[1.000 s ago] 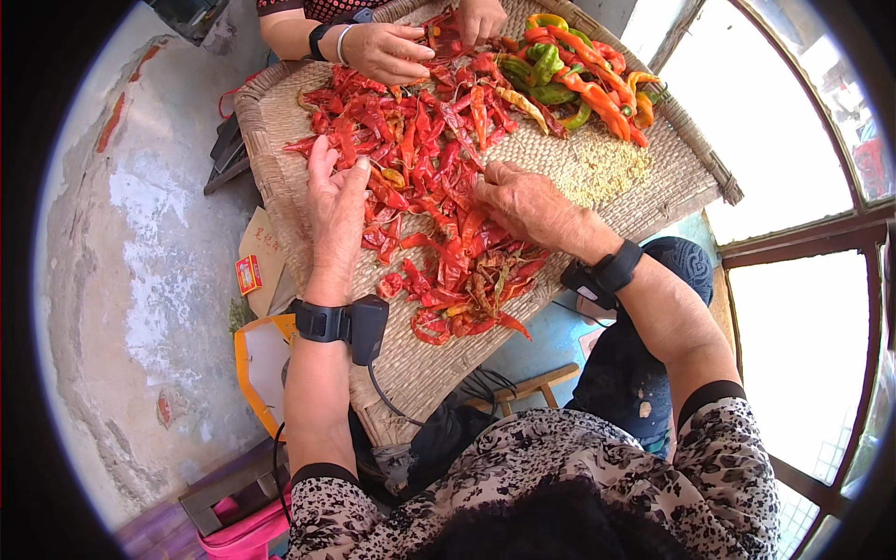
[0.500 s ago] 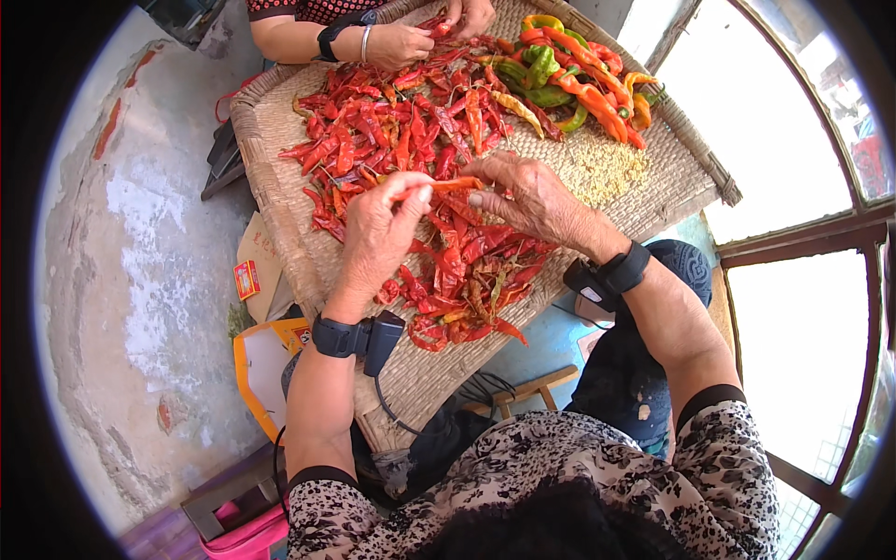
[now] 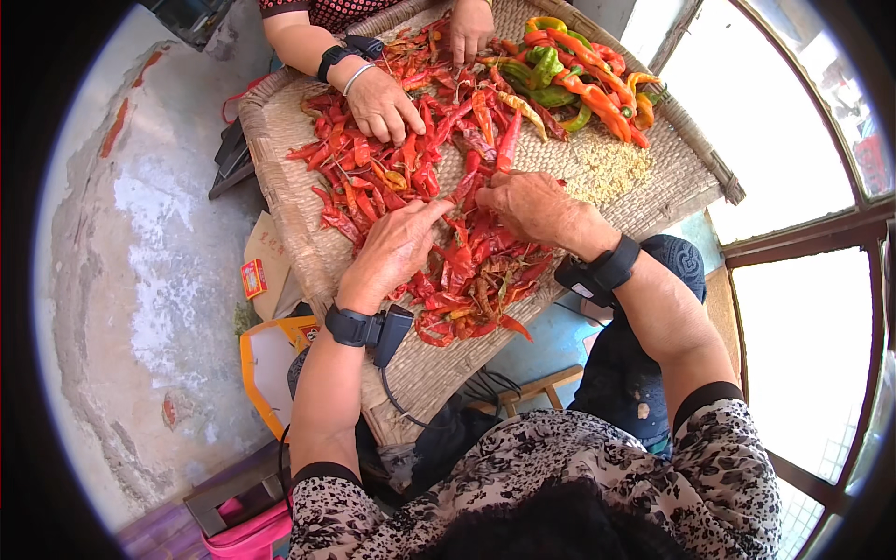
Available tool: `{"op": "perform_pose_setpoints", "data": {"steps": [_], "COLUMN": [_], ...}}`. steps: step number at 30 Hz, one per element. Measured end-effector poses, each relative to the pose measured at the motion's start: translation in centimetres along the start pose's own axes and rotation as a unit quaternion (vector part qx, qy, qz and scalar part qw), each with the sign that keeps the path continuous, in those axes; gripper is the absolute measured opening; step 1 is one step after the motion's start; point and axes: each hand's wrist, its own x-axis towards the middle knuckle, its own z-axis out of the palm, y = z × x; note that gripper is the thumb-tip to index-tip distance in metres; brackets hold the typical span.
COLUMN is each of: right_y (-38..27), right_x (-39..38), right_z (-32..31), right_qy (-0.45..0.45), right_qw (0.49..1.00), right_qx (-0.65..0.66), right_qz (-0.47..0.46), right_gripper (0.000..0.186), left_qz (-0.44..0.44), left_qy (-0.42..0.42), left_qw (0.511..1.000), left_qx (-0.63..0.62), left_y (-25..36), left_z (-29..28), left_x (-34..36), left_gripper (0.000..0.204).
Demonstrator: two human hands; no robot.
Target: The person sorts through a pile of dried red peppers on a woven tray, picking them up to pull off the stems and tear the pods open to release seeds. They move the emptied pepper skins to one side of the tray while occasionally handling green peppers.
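A heap of dried red chili peppers (image 3: 373,177) covers the middle of a woven tray (image 3: 289,201). My left hand (image 3: 397,247) lies over the near part of the heap, its index finger stretched out against a red pepper and its other fingers partly hidden. Close beside it, my right hand (image 3: 541,213) is closed with its fingers curled down. A long, smooth red chili pepper (image 3: 509,142) sticks out from the far side of that hand. Both wrists carry black straps with small boxes.
Across the tray, another person's hands (image 3: 383,105) work among the peppers. Fresh orange and green peppers (image 3: 579,79) are piled at the far right, beside scattered pale seeds (image 3: 611,173). An orange-edged box (image 3: 266,369) stands left of the tray, and a window (image 3: 793,345) is at right.
My hands held an orange-red pepper between them; now they are down at the heap, and a red pepper shows by my right hand. The other person's hands have come apart and spread over the peppers.
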Motion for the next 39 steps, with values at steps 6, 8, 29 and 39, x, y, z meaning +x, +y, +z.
{"op": "perform_pose_setpoints", "data": {"steps": [6,8,29,39], "right_y": [3.3,4.3,4.4,0.1], "right_x": [-2.4,-2.4,-3.0,-0.3], "right_z": [-0.7,-0.8,-1.7,0.0], "right_qy": [0.046,0.089,0.015,0.029], "right_qw": [0.984,0.969,0.868,0.799], "right_qx": [0.173,0.230,0.496,0.600], "right_qz": [-0.018,-0.006,0.024,0.005], "right_gripper": [0.014,0.016,0.020,0.016], "left_qz": [0.016,-0.011,-0.241,-0.104], "left_qy": [-0.038,0.022,0.221,-0.062], "left_qw": [0.995,1.000,0.896,0.971], "left_qx": [0.088,0.000,-0.300,-0.207], "left_y": [1.4,1.9,-1.5,2.5], "left_z": [-0.8,-1.0,-3.4,-0.5], "left_x": [0.9,1.3,2.2,1.6], "left_gripper": [0.023,0.022,0.055,0.043]}}
